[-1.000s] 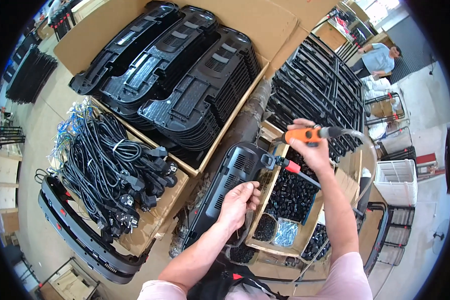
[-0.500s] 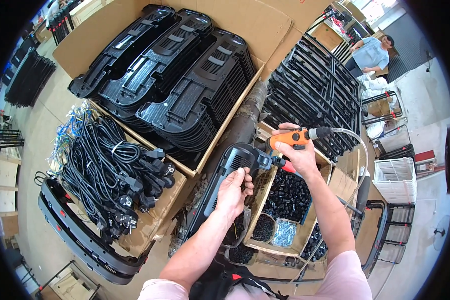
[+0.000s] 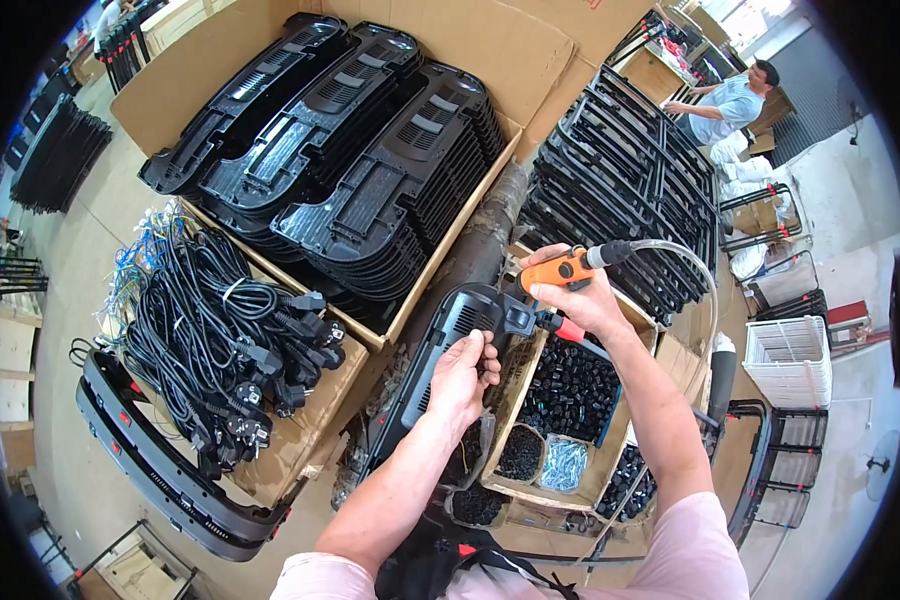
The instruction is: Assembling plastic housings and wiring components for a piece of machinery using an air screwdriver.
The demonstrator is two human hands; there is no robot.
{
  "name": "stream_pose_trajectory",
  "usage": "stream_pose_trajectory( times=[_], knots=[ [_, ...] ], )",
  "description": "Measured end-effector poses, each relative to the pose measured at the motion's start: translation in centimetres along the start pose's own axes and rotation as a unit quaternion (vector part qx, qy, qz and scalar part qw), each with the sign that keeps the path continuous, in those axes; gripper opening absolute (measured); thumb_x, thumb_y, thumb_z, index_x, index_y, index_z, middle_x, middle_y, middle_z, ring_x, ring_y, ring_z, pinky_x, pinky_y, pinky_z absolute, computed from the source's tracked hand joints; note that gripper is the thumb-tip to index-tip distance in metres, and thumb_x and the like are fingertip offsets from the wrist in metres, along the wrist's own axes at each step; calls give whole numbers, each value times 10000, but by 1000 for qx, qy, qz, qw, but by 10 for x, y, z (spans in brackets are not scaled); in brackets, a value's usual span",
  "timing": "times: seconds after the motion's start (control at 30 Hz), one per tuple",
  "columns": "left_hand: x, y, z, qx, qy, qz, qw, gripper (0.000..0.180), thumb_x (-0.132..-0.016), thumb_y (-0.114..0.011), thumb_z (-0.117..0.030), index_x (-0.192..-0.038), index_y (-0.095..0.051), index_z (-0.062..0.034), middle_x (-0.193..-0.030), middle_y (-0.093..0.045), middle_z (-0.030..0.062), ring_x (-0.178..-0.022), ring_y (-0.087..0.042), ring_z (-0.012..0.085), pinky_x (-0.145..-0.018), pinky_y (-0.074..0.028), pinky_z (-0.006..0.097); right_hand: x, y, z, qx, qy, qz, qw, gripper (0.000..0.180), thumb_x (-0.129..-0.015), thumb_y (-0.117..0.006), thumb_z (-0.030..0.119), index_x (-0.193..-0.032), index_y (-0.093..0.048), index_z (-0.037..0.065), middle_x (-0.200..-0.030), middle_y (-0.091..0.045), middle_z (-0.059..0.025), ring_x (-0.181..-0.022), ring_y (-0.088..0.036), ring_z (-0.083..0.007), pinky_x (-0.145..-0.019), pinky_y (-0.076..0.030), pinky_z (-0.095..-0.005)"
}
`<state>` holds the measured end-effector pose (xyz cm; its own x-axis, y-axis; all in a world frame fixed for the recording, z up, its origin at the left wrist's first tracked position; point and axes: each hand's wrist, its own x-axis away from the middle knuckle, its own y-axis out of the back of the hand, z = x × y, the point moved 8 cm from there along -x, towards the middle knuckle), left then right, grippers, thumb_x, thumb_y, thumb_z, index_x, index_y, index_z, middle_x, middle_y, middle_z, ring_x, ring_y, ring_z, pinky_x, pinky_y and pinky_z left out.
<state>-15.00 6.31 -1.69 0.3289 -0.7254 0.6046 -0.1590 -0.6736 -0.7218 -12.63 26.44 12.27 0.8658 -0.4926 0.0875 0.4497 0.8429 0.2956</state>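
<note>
Step in hand, judged: tool work at the upper end of a black panel [image 3: 435,362], the left hand [image 3: 462,375] steadying it and the right hand [image 3: 577,297] on an orange power tool [image 3: 553,272]. The next move seems to call for a steady panel and the tool's nose square to the work; the bit cannot be made out.

Left to right:

- Left of frame: a heap of power cords [image 3: 205,330].
- Upper left to upper centre: a cardboard box [image 3: 450,268] with stacked panels [image 3: 360,200].
- Centre: the worked panel. Long axis diagonal, lower left to upper right; slotted end points to the upper right. Lower part runs partly behind the left forearm.
- Centre, over the panel: left hand, fingers curled, thumb close to the forefinger. Whether it pinches anything small, cannot tell.
- Right of centre: right hand wrapped round the tool, whose nose is near the panel's upper end; contact not clear. A clear hose [image 3: 685,252] arcs from its back end.
- Below the tool: a wooden tray [image 3: 510,488] with small black parts [image 3: 570,385] and silver screws [image 3: 564,465].
</note>
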Motion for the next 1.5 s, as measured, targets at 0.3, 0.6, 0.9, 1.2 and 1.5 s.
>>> stream_pose_trajectory(
  times=[0.3, 0.6, 0.9, 1.2, 1.5],
  knots=[
    [-2, -1, 2, -3, 0, 0, 1000, 261, -1107, -610, -325, -1121, -691, -77, -871, -643, -6, -742, -603, 133, -654, -504, 290, -1, -5, 3, 0, 4, 6, 1000, 426, -832, -846, 89, -1214, -668, 24, -1239, -736, -135, -1162, -697, -230, -1056, -558, -404],
    [1, -4, 1, 50, 14, -27, 998, 264, -1107, -606, -335, -1121, -682, -83, -870, -633, -12, -752, -578, 127, -665, -498, 279, 9, -9, 1, 5, 7, -68, 998, 545, -838, -831, 75, -1337, -623, 5, -1234, -738, -131, -1167, -693, -206, -1055, -560, -389],
    [-12, -2, -1, 255, 31, -40, 966, 228, -1121, -573, -299, -1114, -644, -82, -870, -614, -14, -754, -563, 116, -643, -501, 246, 59, -48, 62, -88, 38, -34, 995, 561, -889, -819, 40, -1385, -562, -11, -1299, -706, -174, -1209, -676, -225, -1073, -558, -391],
    [-15, -9, 1, 287, 40, 3, 957, 222, -1107, -607, -320, -1124, -660, -105, -878, -612, -22, -778, -569, 116, -694, -516, 261, 64, -54, 67, -80, 17, -33, 996, 583, -887, -832, 57, -1399, -558, -4, -1319, -702, -167, -1239, -659, -219, -1099, -536, -389],
    [-5, -9, -7, 253, 18, -16, 967, 315, -1146, -501, -351, -1184, -634, -68, -990, -648, 43, -869, -617, 184, -782, -553, 334, 43, -75, 54, -92, 13, -59, 994, 543, -886, -809, -7, -1381, -585, -4, -1319, -700, -160, -1201, -681, -211, -1069, -563, -370]
  ],
)
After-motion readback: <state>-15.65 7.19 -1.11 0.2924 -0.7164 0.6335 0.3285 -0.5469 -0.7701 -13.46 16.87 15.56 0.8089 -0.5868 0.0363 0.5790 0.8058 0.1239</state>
